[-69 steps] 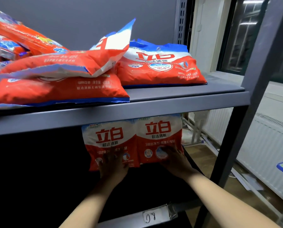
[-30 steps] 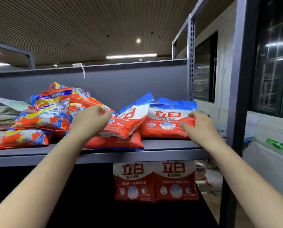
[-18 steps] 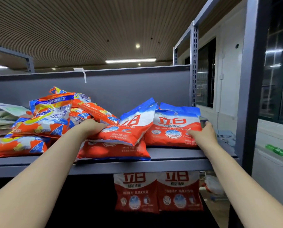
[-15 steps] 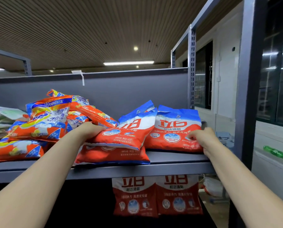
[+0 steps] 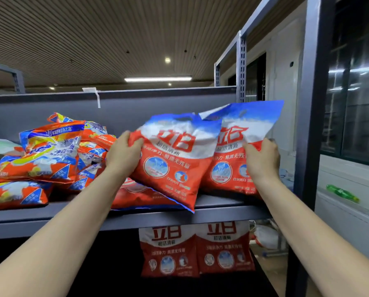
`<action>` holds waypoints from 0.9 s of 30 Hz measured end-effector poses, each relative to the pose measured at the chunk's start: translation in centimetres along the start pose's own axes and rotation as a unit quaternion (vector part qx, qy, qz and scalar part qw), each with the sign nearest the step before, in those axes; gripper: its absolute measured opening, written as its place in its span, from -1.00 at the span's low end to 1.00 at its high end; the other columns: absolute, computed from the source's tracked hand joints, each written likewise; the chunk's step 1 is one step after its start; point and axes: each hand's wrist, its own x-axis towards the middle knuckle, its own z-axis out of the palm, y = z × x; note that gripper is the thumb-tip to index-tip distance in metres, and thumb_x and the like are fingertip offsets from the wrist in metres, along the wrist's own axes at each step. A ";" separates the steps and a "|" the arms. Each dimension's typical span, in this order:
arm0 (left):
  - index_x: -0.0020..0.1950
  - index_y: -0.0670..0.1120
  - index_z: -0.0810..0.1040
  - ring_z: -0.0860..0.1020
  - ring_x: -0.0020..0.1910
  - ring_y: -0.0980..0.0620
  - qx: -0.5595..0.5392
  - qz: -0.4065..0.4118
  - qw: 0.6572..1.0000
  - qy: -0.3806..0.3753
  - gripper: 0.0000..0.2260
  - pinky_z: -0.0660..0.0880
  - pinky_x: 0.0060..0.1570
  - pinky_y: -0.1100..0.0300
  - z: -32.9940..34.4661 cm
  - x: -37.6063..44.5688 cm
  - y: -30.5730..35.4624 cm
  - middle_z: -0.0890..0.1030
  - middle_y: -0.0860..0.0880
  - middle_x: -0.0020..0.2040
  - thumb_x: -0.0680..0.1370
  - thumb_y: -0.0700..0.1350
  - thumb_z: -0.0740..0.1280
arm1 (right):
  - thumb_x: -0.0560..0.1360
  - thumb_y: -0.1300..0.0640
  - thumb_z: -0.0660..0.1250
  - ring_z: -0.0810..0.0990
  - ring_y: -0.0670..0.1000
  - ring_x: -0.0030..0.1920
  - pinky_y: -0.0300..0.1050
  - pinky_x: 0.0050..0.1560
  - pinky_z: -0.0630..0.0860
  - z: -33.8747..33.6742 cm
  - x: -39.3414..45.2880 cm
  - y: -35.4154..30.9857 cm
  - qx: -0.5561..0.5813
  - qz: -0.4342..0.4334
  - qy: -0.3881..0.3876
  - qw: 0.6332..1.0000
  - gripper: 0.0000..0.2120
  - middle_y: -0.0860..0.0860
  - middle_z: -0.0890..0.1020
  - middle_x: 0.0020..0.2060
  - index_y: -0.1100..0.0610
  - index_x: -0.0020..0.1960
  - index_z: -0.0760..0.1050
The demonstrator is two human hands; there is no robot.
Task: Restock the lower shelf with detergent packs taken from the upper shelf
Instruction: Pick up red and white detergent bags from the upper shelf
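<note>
One red detergent pack (image 5: 175, 166) is gripped at its edge by the left hand (image 5: 122, 155) and another (image 5: 233, 159) by the right hand (image 5: 263, 161), both tilted up on the upper shelf (image 5: 222, 213); they should be lifted clear of the pack (image 5: 136, 196) beneath and lowered upright beside the two packs (image 5: 196, 249) on the lower shelf.

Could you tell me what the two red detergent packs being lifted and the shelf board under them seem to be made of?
The pack in the left hand, left detergent pack, and the right detergent pack look like soft, glossy printed plastic film: they crease and catch light. The upper shelf looks like grey painted metal with a matte finish, judging by its straight folded front edge.
</note>
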 end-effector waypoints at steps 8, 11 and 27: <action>-0.07 -0.10 0.51 0.46 -0.24 -0.05 -0.100 0.103 0.967 0.211 -0.83 0.27 -0.24 0.15 -0.5 -6.3 -0.7 0.53 0.02 -0.26 0.58 -0.01 0.25 | 0.57 -0.05 0.20 0.60 0.19 0.07 0.11 0.10 0.54 -1.6 -2.1 1.8 -0.003 0.055 -0.109 0.993 -0.68 0.12 0.63 0.08 0.10 0.22 0.48; 0.00 -0.12 0.57 0.50 -0.21 -0.09 -0.110 0.078 0.964 0.231 -0.76 0.27 -0.20 0.20 -0.6 -7.5 -1.8 0.57 -0.03 -0.23 0.58 0.03 0.25 | 0.57 0.19 0.15 0.63 0.03 -0.18 -0.15 -0.31 0.58 -2.2 -2.7 3.0 0.061 0.096 -0.063 0.991 -0.83 0.01 0.62 -0.09 0.06 0.12 0.44; -0.20 -0.10 0.54 0.34 -0.53 0.30 -0.291 -0.118 0.922 0.225 -0.89 0.30 -0.50 0.41 -1.8 -17.7 -7.5 0.43 0.21 -0.55 0.48 -0.09 0.31 | 0.39 0.20 0.28 0.56 -0.31 -0.45 -0.41 -0.49 0.42 -7.5 -9.0 4.9 0.221 0.008 0.075 0.972 -0.79 -0.28 0.59 -0.48 0.02 -0.39 0.51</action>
